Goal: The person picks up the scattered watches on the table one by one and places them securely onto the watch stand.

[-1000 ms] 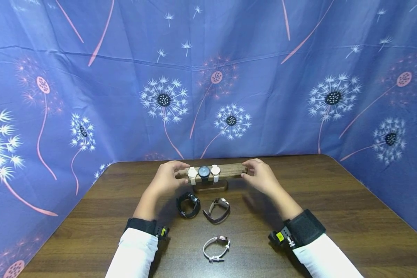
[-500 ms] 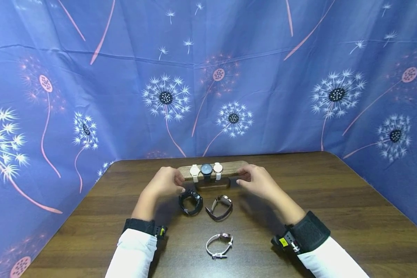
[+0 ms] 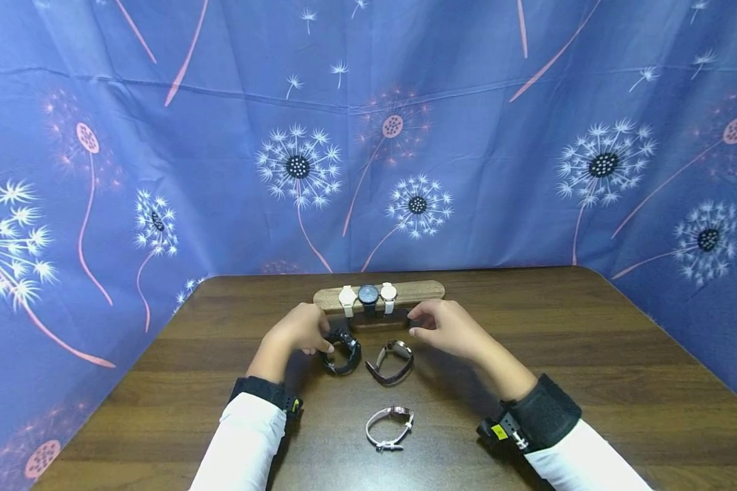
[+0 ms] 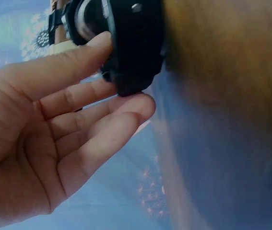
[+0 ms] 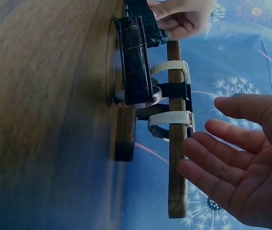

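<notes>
On the brown surface (image 3: 497,307), in front of a wooden bar (image 3: 419,292), a black watch (image 4: 138,43) is bent round like a ring. The left hand (image 3: 301,327) pinches it, with the thumb on one side and the fingers on the other. Just to the right is a dark brown watch (image 3: 392,377). Behind them, the wooden bar is up above a small dark base (image 3: 377,321) and wears a cream watch (image 3: 347,297), a blue-faced watch (image 3: 368,294) and a white watch (image 3: 388,292). Near the base's right end, the right hand (image 3: 447,329) has its thumb and fingers apart, holding nothing; I can't tell if it touches the wooden bar. Nearer the front is a thin pale watch (image 3: 399,412). At the back hangs a blue cloth (image 3: 485,177) with dandelions on it.
</notes>
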Demonstrator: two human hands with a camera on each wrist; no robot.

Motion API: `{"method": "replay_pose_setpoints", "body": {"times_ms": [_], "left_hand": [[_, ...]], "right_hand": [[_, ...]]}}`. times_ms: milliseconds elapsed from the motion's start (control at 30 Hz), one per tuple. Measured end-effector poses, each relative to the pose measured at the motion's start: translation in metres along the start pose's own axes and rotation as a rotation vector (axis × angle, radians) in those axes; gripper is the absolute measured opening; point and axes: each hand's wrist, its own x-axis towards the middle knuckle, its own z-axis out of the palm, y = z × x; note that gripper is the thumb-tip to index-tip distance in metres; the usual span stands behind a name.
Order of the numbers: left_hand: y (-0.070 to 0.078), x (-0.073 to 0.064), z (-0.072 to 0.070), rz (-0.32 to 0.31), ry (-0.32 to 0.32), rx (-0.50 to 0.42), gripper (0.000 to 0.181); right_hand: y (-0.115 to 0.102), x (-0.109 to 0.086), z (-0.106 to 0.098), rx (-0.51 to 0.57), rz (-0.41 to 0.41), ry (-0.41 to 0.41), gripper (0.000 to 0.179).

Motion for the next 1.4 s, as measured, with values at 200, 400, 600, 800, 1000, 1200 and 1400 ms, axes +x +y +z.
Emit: {"method": "replay_pose_setpoints", "body": {"times_ms": [200, 400, 600, 800, 1000, 1200, 1400], "left_hand": [[0.000, 0.005, 0.003, 0.015, 0.030, 0.081, 0.018], [0.000, 0.007, 0.002, 0.086, 0.087, 0.097, 0.010], [0.002, 0.007, -0.002, 0.177, 0.138, 0.123, 0.013], [0.006, 0.007, -0.007, 0.246, 0.203, 0.099, 0.015], [0.014, 0.003, -0.011, 0.361, 0.332, 0.025, 0.015], [0.029, -0.001, -0.014, 0.386, 0.467, -0.036, 0.010], [0.043, -0.008, -0.016, 0.397, 0.576, -0.071, 0.008]], "right_hand": [[0.000, 0.000, 0.001, -0.001, 0.009, -0.013, 0.019], [0.001, 0.001, 0.001, -0.008, 0.006, -0.039, 0.018], [0.002, 0.002, 0.001, -0.011, 0.017, -0.050, 0.019], [0.002, 0.003, 0.001, -0.007, 0.008, -0.049, 0.019], [-0.004, 0.001, 0.002, 0.075, 0.010, -0.029, 0.025], [-0.017, -0.001, -0.001, 0.309, 0.045, -0.033, 0.042], [-0.035, -0.003, -0.003, 0.465, 0.035, 0.015, 0.048]]}}
